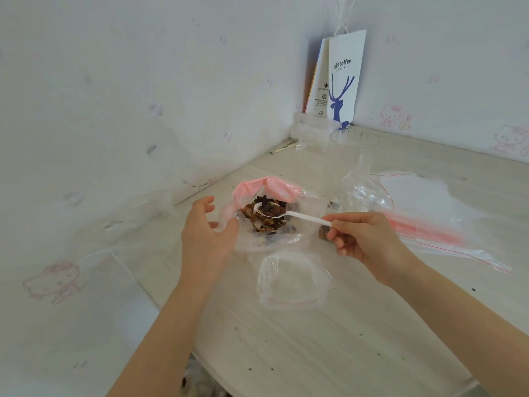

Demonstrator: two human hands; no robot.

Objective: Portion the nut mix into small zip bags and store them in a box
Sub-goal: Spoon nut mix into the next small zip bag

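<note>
A clear bag with a pink zip top [266, 190] lies open on the table, with the nut mix [264, 216] showing inside. My right hand [363, 242] pinches the handle of a white plastic spoon [289, 214]; its bowl holds a few nuts above the mix. My left hand [206, 233] holds the left edge of the bag's mouth, with the upper fingers spread. A small empty zip bag [292, 279] lies open just in front of the nut bag, between my hands.
A stack of clear zip bags with red seals [429, 219] lies at the right. A clear plastic box [355, 138] and a white paper coffee bag [343, 81] stand at the back corner. The wall runs close along the table's left edge.
</note>
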